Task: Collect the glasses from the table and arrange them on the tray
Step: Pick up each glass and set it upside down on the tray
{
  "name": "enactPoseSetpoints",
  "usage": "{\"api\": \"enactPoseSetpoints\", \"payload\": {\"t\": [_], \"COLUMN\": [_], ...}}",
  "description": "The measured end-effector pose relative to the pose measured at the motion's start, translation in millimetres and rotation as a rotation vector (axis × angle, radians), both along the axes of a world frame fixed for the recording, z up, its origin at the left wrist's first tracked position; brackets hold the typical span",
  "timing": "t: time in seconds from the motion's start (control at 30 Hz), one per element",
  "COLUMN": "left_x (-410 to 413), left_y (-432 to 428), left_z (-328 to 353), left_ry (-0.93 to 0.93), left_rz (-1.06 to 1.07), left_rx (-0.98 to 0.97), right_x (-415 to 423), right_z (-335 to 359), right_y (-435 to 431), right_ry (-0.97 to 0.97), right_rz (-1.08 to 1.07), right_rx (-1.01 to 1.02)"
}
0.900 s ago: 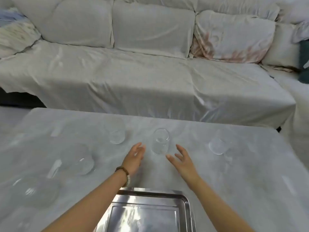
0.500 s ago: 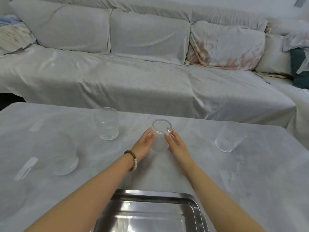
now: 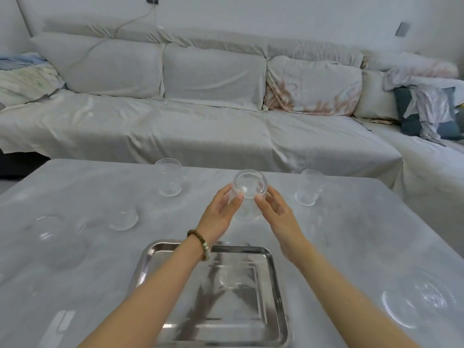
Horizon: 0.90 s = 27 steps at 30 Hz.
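Observation:
A clear ribbed glass (image 3: 248,194) is held between both hands above the table, its open mouth tipped toward me. My left hand (image 3: 219,213), with a bead bracelet on the wrist, grips its left side; my right hand (image 3: 275,209) grips its right side. A steel tray (image 3: 150,262) lies on the table near me, under my left forearm, with nothing on it. Other clear glasses stand at the back left (image 3: 169,180), back right (image 3: 308,188), left (image 3: 123,218), far left (image 3: 49,228) and near right (image 3: 424,301).
The grey table (image 3: 364,247) ends at its far edge just beyond the back glasses. A cloth-covered sofa (image 3: 200,126) runs behind it, with cushions and a heap of clothes (image 3: 431,106) at the right.
Both hands closed around the middle glass and raised it off the table, tilting it toward me. The camera view has risen, showing more of the tray and sofa.

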State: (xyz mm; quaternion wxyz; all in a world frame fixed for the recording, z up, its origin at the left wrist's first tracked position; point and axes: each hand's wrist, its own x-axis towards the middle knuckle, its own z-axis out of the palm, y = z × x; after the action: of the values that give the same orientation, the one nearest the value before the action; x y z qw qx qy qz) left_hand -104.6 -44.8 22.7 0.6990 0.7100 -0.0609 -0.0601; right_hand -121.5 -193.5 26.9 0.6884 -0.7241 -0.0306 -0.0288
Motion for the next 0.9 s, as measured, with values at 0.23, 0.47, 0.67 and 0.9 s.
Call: {"api": "enactPoseSetpoints", "payload": {"t": [0.23,0.47,0.67,0.9], "left_x": [-73.2,-82.5,-78.4,-76.9], "left_y": [-9.8,-18.5,-23.9,-24.8], "left_z": [-39.0,-61.3,-71.7,-75.6], "left_ry": [0.151,0.229,0.257,0.268], "left_rz": [-0.008,0.000,-0.003,0.004], "left_rx": [-0.052,-0.055,-0.036,-0.046], "right_x": [-71.1,-81.6,-76.0,-71.7], "right_z": [-34.5,-55.7,-74.4,-80.8], "right_y": [-11.3,-15.0,-19.0,-20.7], "right_ry": [0.081,0.163,0.210,0.242], "right_rz": [-0.014,-0.003,-0.002,0.011], "right_rx": [-0.026,0.004,0.044,0.105]}}
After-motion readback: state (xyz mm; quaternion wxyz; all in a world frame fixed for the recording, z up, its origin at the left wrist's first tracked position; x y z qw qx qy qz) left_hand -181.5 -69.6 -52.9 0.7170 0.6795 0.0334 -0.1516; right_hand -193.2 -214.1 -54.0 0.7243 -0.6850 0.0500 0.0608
